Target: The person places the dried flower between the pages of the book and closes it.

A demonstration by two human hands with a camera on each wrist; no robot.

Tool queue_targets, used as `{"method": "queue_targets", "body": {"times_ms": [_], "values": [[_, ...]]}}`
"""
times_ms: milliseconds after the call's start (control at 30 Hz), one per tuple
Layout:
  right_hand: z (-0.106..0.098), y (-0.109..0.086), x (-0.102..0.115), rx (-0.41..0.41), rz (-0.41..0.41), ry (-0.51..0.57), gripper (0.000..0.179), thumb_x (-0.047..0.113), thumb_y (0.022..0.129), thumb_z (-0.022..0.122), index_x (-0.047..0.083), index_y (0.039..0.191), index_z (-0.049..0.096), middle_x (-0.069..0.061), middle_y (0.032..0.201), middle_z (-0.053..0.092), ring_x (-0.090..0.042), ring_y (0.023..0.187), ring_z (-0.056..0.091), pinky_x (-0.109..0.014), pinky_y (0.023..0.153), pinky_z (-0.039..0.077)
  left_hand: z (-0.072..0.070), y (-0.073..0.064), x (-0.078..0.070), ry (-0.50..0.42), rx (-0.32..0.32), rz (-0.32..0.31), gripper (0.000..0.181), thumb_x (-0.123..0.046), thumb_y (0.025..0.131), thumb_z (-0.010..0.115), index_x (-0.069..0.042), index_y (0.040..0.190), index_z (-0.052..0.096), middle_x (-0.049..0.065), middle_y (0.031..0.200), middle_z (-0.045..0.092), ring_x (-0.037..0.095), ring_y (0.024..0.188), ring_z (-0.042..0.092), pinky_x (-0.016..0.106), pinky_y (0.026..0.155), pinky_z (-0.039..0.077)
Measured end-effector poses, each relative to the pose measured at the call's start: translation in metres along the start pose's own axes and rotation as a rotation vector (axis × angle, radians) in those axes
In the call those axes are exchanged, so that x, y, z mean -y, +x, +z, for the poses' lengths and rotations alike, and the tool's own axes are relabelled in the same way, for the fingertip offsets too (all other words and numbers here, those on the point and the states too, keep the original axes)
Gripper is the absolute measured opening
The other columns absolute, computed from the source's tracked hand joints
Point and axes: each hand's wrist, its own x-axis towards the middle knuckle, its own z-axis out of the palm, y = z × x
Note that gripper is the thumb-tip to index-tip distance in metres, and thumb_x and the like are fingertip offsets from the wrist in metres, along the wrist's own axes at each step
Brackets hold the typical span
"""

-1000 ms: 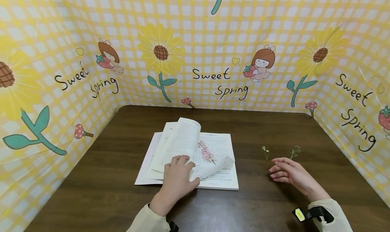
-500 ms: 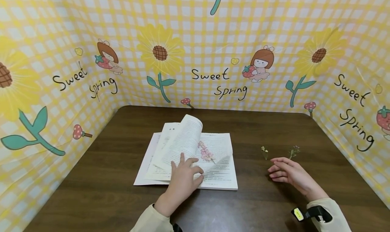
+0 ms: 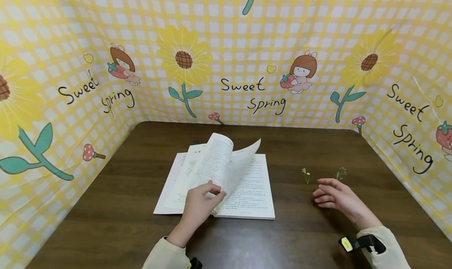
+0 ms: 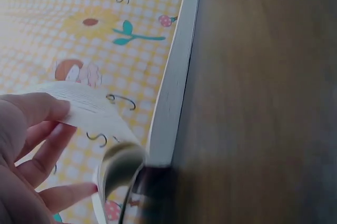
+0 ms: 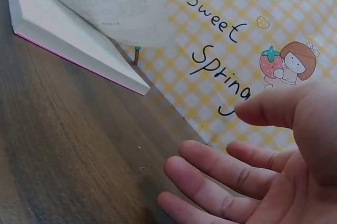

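An open paperback book (image 3: 248, 200) lies on the dark wooden table. My left hand (image 3: 199, 200) is over its left side, pinching a page (image 3: 247, 155) between thumb and fingertip. That page stands up and curves, its far corner raised to the right. The left wrist view shows the pinched page (image 4: 92, 105) bending away from the thumb, while another finger touches the curled left pages (image 4: 100, 200). The pink flower sprig is hidden. My right hand (image 3: 340, 200) has loosely bent fingers and holds nothing, just below two small sprigs, one yellowish (image 3: 306, 176), one purple-tipped (image 3: 340, 173).
A yellow checked cloth (image 3: 243, 49) with printed sunflowers and lettering rises behind the table (image 3: 116, 222) and along both sides. Black straps with cameras are on both wrists, the right one (image 3: 363, 245) showing a yellow label.
My left hand has taken hold of the right-hand page and lifted it leftward, so the pink sprig is out of sight and printed text shows beneath. The right hand has hardly moved.
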Motion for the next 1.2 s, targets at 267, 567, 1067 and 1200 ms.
{"method": "queue_targets", "body": {"times_ms": [267, 567, 1067, 1200], "values": [[-0.004, 0.009, 0.005, -0.059, 0.055, -0.099, 0.053, 0.013, 0.105, 0.045, -0.018, 0.141, 0.020, -0.011, 0.100, 0.069, -0.019, 0.084, 0.070, -0.035, 0.076, 0.058, -0.017, 0.002, 0.013, -0.207, -0.081, -0.208, 0.009, -0.004, 0.081, 0.081, 0.000, 0.083, 0.074, 0.005, 0.078, 0.068, 0.012, 0.068, 0.058, 0.021, 0.062, 0.048], [-0.013, 0.026, 0.004, -0.073, 0.138, -0.147, 0.054, 0.016, 0.105, 0.046, -0.019, 0.138, 0.023, -0.011, 0.098, 0.068, -0.020, 0.081, 0.070, -0.039, 0.073, 0.059, -0.028, 0.000, 0.024, -0.374, -0.196, -0.380, 0.017, -0.005, 0.082, 0.081, 0.007, 0.087, 0.071, -0.002, 0.069, 0.063, 0.007, 0.067, 0.056, 0.019, 0.059, 0.045], [-0.011, 0.054, 0.007, -0.093, 0.288, -0.339, 0.039, 0.023, 0.101, 0.055, -0.015, 0.114, 0.056, -0.006, 0.074, 0.064, -0.016, 0.062, 0.065, -0.035, 0.058, 0.059, -0.035, -0.005, 0.036, -0.759, -0.195, -0.547, 0.021, 0.006, 0.088, 0.068, -0.008, 0.074, 0.061, 0.001, 0.068, 0.066, 0.011, 0.068, 0.068, 0.028, 0.071, 0.057], [-0.010, 0.058, 0.008, -0.084, 0.305, -0.391, 0.036, 0.026, 0.100, 0.058, -0.009, 0.100, 0.063, -0.006, 0.073, 0.063, -0.016, 0.059, 0.064, -0.035, 0.057, 0.058, -0.039, -0.006, 0.038, -0.831, -0.177, -0.569, 0.022, 0.004, 0.092, 0.064, -0.010, 0.076, 0.059, 0.000, 0.071, 0.067, 0.010, 0.070, 0.068, 0.029, 0.073, 0.057]]}}
